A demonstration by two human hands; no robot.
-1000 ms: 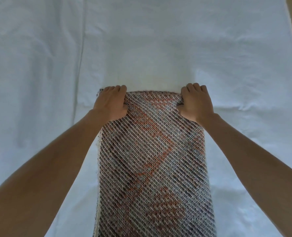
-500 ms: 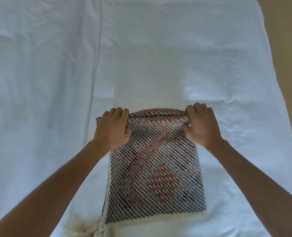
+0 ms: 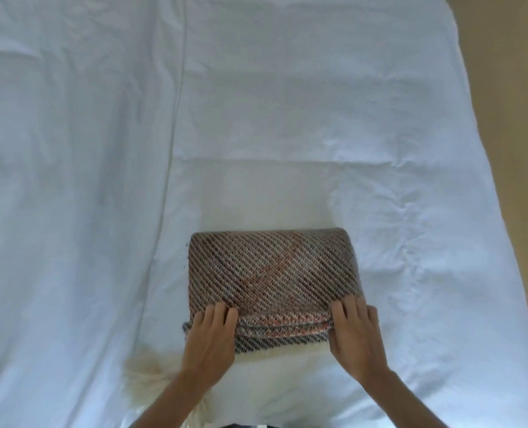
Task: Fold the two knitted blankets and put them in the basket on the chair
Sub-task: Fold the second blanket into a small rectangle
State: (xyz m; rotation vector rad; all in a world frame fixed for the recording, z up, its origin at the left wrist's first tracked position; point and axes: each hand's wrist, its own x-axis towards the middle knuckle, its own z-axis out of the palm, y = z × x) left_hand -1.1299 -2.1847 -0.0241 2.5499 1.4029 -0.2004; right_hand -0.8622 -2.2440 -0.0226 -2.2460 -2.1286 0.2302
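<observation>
Two grips, your left grip and right grip, pinch the stacked layers of the knitted blanket near the bed's near edge. Release unevenly and the thick fold may spring open or skew, leaving the fringe trailing.

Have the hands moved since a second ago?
Yes. The left hand and right hand pulled the far end of the knitted blanket toward the person, away from the horizontal crease in the white sheet.

The blanket was coarse, ribbed knit cloth, matt, with a fluffy cream fringe at its seven o'clock. Under it the white sheet was smooth, matt, lightly creased cloth.
</observation>
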